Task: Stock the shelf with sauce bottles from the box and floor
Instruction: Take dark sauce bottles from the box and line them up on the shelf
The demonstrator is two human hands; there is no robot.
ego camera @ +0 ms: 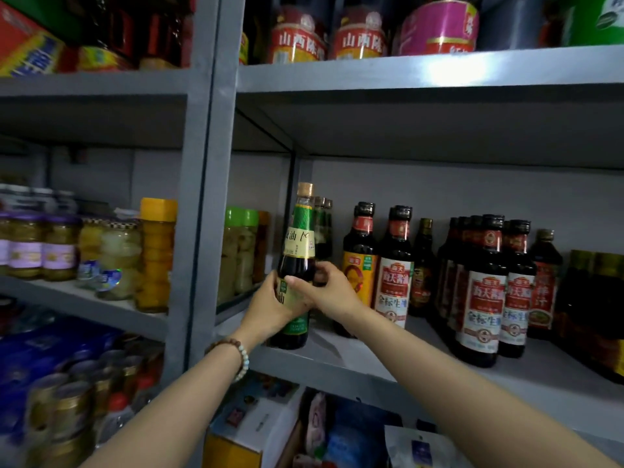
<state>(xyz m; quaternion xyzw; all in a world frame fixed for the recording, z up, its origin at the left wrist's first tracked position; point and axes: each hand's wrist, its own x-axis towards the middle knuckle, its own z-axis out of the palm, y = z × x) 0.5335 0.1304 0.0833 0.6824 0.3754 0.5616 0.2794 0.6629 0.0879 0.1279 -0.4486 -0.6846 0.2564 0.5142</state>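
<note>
Two bare forearms reach up to a grey metal shelf (337,363) in a shop. Both hands wrap one dark sauce bottle with a green label and a gold cap (297,265). The left hand (270,307), with a bead bracelet (236,358) on its wrist, grips the lower body of the bottle from the left. The right hand (329,292) closes on its middle from the right, thumb across the front. The bottle is upright at the front left of the shelf; whether its base touches the board cannot be told.

Just behind it stand at least two more green-labelled bottles (322,228), partly hidden. To the right, one dark bottle with a yellow label (359,261) stands beside one bottle with a red and white label (395,268). Further right, two more red and white labelled bottles (496,292) stand in front, with several others crowded behind them; their number cannot be told.

On the board above stand two red-labelled jugs (324,37) and one pink-labelled jug (442,27). In the left bay, a tall jar with an orange lid (157,255) stands beside several smaller jars.
</note>
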